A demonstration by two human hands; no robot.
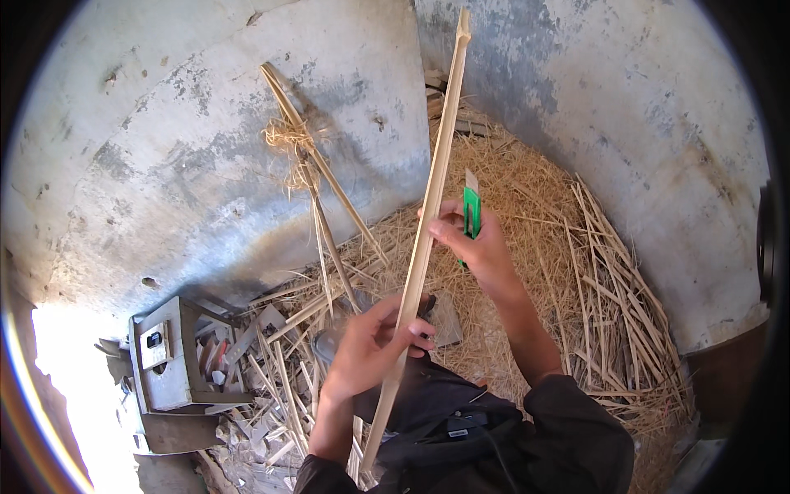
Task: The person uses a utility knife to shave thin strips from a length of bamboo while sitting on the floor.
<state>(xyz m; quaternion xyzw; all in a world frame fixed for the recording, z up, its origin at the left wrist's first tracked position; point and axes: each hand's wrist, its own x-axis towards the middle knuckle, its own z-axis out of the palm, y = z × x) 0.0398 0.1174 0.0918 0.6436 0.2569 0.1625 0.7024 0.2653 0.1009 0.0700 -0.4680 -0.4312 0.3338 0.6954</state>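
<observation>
A long split bamboo strip (440, 165) slants up in front of me, pale and hollowed along its length, with a node near its top end. Lower down, my left hand (370, 342) is closed around it, thumb across the strip. Higher up, my right hand (471, 235) pinches the same strip between thumb and fingers. That hand also keeps a green utility knife (471, 212), its blade out and pointing up, apart from the strip. Part of the knife's handle is hidden by the right hand.
Bamboo shavings (527, 198) cover the floor, with a heap of split strips (617, 305) along the right wall. Tied bamboo poles (321, 185) lean on the left wall (189, 123). A worn wooden stool (169, 354) lies at left, beside scraps. Bright light enters at far left.
</observation>
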